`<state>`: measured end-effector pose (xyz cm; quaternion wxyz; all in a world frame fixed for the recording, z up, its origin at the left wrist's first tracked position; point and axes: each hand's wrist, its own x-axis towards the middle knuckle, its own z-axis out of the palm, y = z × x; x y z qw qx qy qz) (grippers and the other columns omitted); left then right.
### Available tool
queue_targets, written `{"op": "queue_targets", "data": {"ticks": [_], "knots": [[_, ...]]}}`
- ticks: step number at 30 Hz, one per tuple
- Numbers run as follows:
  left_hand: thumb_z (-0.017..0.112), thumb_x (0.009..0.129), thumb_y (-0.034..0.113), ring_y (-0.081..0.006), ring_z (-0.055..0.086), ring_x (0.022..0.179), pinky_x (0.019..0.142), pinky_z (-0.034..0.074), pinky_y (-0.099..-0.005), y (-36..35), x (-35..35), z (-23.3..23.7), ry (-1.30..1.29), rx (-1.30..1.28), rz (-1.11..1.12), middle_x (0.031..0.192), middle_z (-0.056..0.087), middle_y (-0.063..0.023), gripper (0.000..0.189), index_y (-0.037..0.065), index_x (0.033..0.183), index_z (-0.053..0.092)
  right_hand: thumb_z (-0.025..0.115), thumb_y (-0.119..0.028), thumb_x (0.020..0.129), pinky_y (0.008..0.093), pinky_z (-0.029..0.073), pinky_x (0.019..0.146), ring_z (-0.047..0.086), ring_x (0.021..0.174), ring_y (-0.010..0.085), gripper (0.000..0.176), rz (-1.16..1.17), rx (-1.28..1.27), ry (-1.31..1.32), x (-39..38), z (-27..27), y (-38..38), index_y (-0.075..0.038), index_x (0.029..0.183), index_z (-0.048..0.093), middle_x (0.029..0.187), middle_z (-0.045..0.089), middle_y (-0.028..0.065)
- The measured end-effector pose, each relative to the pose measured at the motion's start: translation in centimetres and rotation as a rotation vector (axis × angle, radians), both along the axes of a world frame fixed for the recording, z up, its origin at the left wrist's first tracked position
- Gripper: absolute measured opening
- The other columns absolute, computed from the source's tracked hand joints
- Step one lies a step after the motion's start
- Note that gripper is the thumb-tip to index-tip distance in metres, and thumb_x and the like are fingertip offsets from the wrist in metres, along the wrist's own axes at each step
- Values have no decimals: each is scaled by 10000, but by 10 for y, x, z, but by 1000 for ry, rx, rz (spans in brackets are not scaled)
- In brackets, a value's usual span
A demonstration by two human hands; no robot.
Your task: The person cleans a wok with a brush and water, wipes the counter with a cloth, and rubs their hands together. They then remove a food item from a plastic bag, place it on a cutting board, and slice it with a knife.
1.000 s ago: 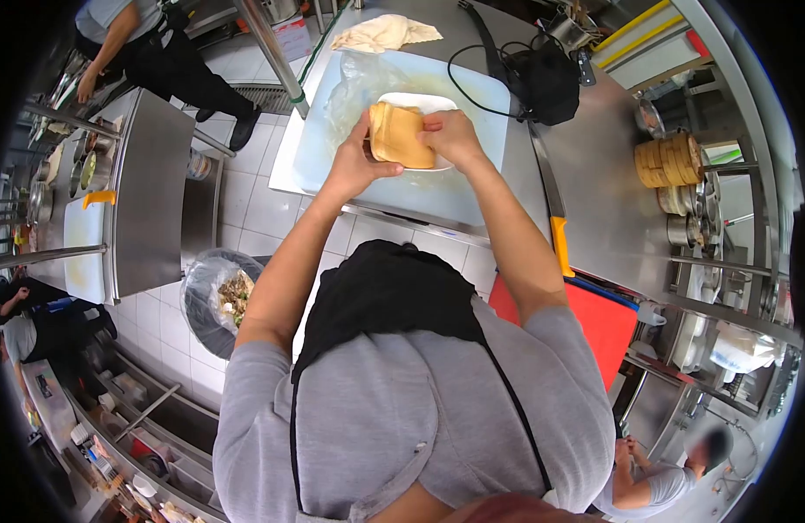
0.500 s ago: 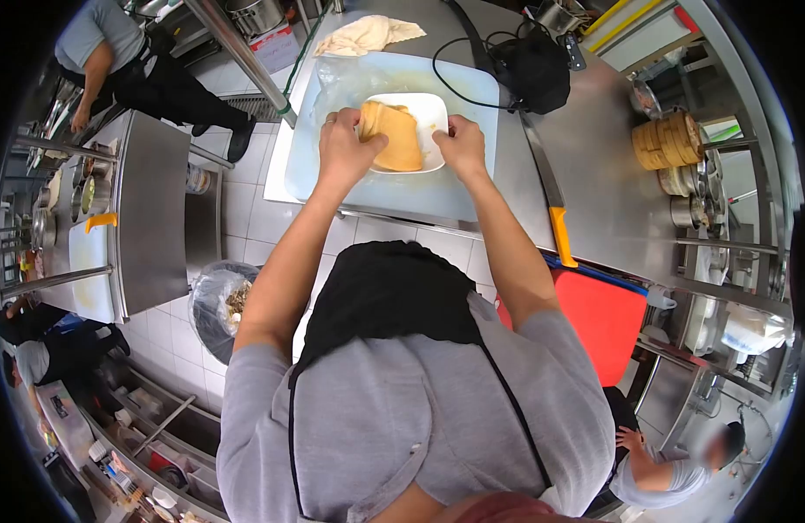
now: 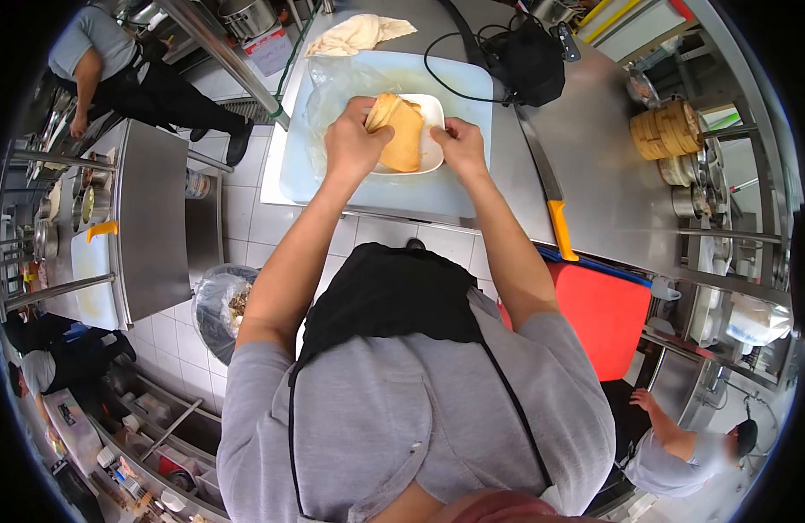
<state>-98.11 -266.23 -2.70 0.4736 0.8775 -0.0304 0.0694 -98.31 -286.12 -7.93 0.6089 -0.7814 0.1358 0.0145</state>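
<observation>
A folded, yellow-brown flat piece of food (image 3: pixel 402 138) lies tilted in a white rounded dish (image 3: pixel 433 113). My left hand (image 3: pixel 354 144) grips its left side, with the thumb on top. On the dish's right rim my right hand (image 3: pixel 460 146) is closed, thumb inside and fingers outside. Beneath the dish is a pale blue cutting board (image 3: pixel 394 196). Clear plastic film (image 3: pixel 326 100) is spread on the board beside my left hand. Hidden from view are the fingertips under the food.
Right of the board lies a long knife with an orange handle (image 3: pixel 561 228). A black bag (image 3: pixel 533 65) with a cord and a cream cloth (image 3: pixel 361 35) are at the back. A red board (image 3: pixel 599 318) and lined bin (image 3: pixel 224 309) are nearer. Other people stand left and lower right.
My left hand has tipped and folded the food more, so it covers less of the dish. The person at lower right has moved an arm and shifted right.
</observation>
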Motion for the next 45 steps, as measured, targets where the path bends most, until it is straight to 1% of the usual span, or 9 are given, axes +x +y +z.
{"op": "queue_targets", "data": {"ticks": [3, 6, 9, 13, 17, 23, 32, 37, 45], "knots": [[763, 702, 144, -198, 679, 710, 674, 522, -315, -6, 5, -3, -14, 0, -13, 803, 702, -103, 465, 28, 1127, 615, 654, -122, 855, 275, 502, 467, 611, 548, 121, 189, -14, 70, -3, 0, -7, -1, 43, 942, 685, 698, 664, 78], [740, 686, 121, -276, 702, 786, 738, 535, -363, -7, 13, 5, 83, -64, -34, 855, 714, -142, 445, 53, 1111, 627, 665, -132, 857, 277, 514, 487, 616, 570, 126, 209, 7, 103, 39, 1, -13, -6, 46, 965, 682, 717, 662, 79], [750, 675, 64, -249, 695, 770, 704, 535, -341, -1, 36, -6, 163, -283, -76, 856, 703, -138, 455, 16, 1108, 618, 655, -133, 871, 279, 521, 500, 619, 605, 127, 221, 17, 127, 54, -4, 2, -6, 50, 993, 678, 762, 662, 78], [742, 719, -37, -238, 688, 780, 608, 550, -313, 3, 43, 25, 365, -786, -30, 931, 677, -134, 440, -18, 1126, 574, 644, -134, 884, 283, 528, 519, 620, 644, 131, 228, 1, 211, 74, -3, -2, -9, 49, 1015, 677, 797, 658, 68], [741, 755, -29, -202, 692, 788, 608, 562, -303, 18, 44, 30, 440, -958, 5, 938, 676, -117, 402, 5, 1116, 566, 641, -131, 889, 290, 531, 534, 621, 650, 135, 222, -62, 183, 59, -3, -3, -18, 50, 1013, 677, 797, 657, 67], [697, 786, -49, -229, 688, 858, 674, 574, -341, 43, 36, 9, 479, -1147, -9, 1017, 663, -142, 368, 8, 1124, 564, 632, -150, 909, 277, 514, 535, 629, 664, 125, 210, -127, 173, 55, 1, -1, -45, 24, 1018, 679, 838, 677, 58], [687, 795, -46, -253, 668, 958, 853, 559, -383, 60, 10, -14, 497, -1254, -61, 1068, 653, -150, 393, -15, 1160, 547, 649, -172, 909, 258, 471, 515, 595, 625, 93, 221, -167, 16, 2, 29, -2, -70, 27, 994, 694, 787, 666, 30], [669, 790, -66, -274, 636, 1059, 937, 528, -391, 64, 6, -26, 575, -1275, -125, 1171, 613, -187, 546, -38, 1302, 482, 651, -163, 908, 263, 467, 523, 592, 647, 86, 234, -148, -15, 23, 43, -1, -68, 35, 1021, 702, 795, 670, 26], [674, 799, -13, -273, 614, 1106, 977, 500, -405, 83, 4, -44, 607, -1342, -172, 1230, 588, -183, 579, -63, 1332, 454, 665, -174, 901, 260, 486, 697, 607, 757, 108, 278, -71, -167, -106, 50, -25, -93, 27, 1090, 695, 870, 701, 48]]}}
